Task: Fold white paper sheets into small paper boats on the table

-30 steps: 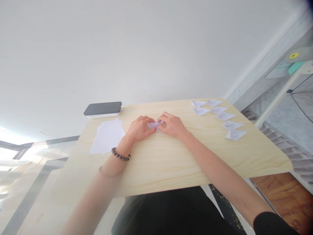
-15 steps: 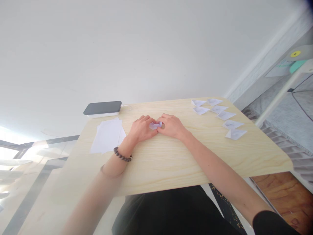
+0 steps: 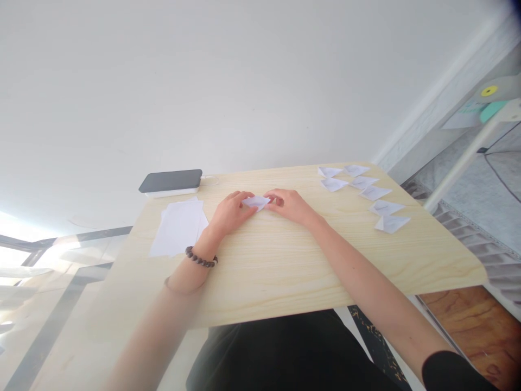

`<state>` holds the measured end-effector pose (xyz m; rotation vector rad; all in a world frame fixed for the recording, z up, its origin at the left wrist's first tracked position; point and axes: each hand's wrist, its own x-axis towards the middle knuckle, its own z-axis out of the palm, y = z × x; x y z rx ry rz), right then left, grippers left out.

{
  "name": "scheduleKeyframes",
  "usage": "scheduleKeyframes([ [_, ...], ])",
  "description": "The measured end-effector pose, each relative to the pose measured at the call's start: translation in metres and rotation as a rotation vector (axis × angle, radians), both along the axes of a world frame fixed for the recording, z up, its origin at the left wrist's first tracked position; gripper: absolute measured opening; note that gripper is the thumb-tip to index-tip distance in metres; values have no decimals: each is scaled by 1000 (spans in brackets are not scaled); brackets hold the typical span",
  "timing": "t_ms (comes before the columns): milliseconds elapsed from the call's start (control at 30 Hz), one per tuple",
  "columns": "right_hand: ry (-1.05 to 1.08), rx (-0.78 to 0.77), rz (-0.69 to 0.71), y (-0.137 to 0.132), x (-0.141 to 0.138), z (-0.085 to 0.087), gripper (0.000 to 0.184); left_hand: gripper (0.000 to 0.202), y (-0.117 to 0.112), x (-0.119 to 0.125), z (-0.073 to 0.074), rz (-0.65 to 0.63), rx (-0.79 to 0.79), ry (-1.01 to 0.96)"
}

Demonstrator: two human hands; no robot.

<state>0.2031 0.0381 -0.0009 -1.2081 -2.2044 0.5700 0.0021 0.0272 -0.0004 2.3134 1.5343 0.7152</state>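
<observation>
Between my hands, at the middle of the table, is a small folded paper boat (image 3: 256, 202), white and pointed at both ends. My left hand (image 3: 234, 212) grips its left end, thumb in front and fingers behind. At the boat's right tip my right hand (image 3: 290, 206) has thumb and fingertips curled together in a pinch. Several similar folded paper boats (image 3: 386, 207) lie in two loose rows on the right of the table. Left of my left hand lies a small stack of white paper sheets (image 3: 177, 225).
A dark-topped, white-sided device (image 3: 171, 181) with a white cable stands at the table's back left corner. The pale wooden table (image 3: 285, 282) backs onto a white wall (image 3: 252, 81). A white metal frame (image 3: 468, 157) rises beyond the right edge.
My hands have drawn slightly apart, the right one shifting right. More of the paper boat shows between them now, and it looks wider.
</observation>
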Motion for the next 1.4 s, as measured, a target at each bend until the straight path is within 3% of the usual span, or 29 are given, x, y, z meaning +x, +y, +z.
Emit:
scheduleKeyframes([
  [133,53,39,-38,5,5,-3,18,40,6,-6,-3,72,-75,-146],
  [267,91,67,-59,6,3,-5,18,31,8,-11,-2,105,-155,-310],
  [500,119,1,-76,6,4,-6,21,28,8,-11,0,130,-156,-367],
  [667,154,24,-126,6,3,-5,20,31,12,-17,-6,112,-256,-501],
  [1000,233,79,-100,7,-3,-11,19,30,8,-15,-2,141,-273,-487],
  [1400,196,140,-128,8,-12,-16,16,23,8,-8,0,78,-119,-327],
])
